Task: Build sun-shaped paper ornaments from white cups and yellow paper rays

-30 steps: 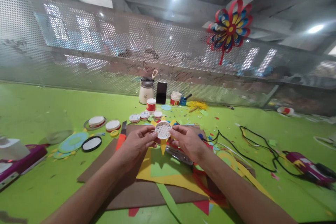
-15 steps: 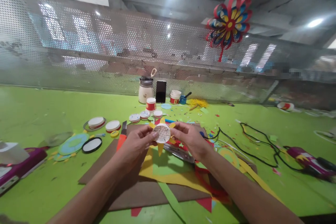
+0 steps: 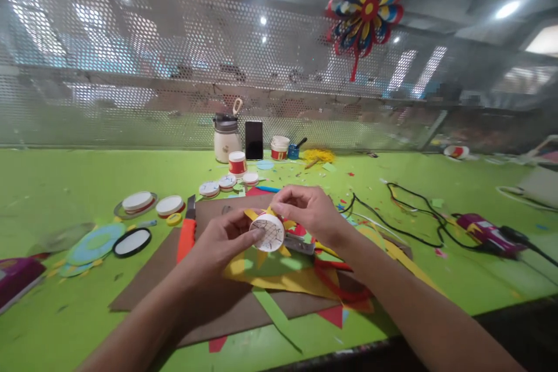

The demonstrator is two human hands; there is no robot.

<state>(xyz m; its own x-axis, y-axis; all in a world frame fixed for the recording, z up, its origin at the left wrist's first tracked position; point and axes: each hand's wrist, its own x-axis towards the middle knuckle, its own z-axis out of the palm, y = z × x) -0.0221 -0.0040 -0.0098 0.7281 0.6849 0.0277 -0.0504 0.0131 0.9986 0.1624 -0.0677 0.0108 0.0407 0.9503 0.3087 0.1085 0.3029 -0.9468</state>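
A round white lid (image 3: 270, 231) marked with dark pen lines is held up at the middle of the view, with pointed yellow paper petals (image 3: 250, 214) around its rim. My left hand (image 3: 229, 238) grips the lid from the left, thumb on its face. At the upper right rim, the fingers of my right hand (image 3: 310, 214) are pinched on a yellow petal. Beneath the hands, green and yellow paper sheets (image 3: 288, 280) lie on brown cardboard (image 3: 161, 279). Partly hidden behind the lid and right hand is a scissors-like metal tool with orange handles (image 3: 337, 285).
An orange utility knife (image 3: 186, 238) lies left of my hands. White lids (image 3: 170, 206) and a black-rimmed disc (image 3: 132, 242) are farther left. A jar (image 3: 227, 142) and a phone (image 3: 254, 140) stand behind. A purple-cased tool (image 3: 488, 233) and black cord (image 3: 412, 238) lie right.
My right hand has shifted from the lid's right side to its upper rim. The lid has turned in my left hand. The camera view has moved, shifting the background up and left.
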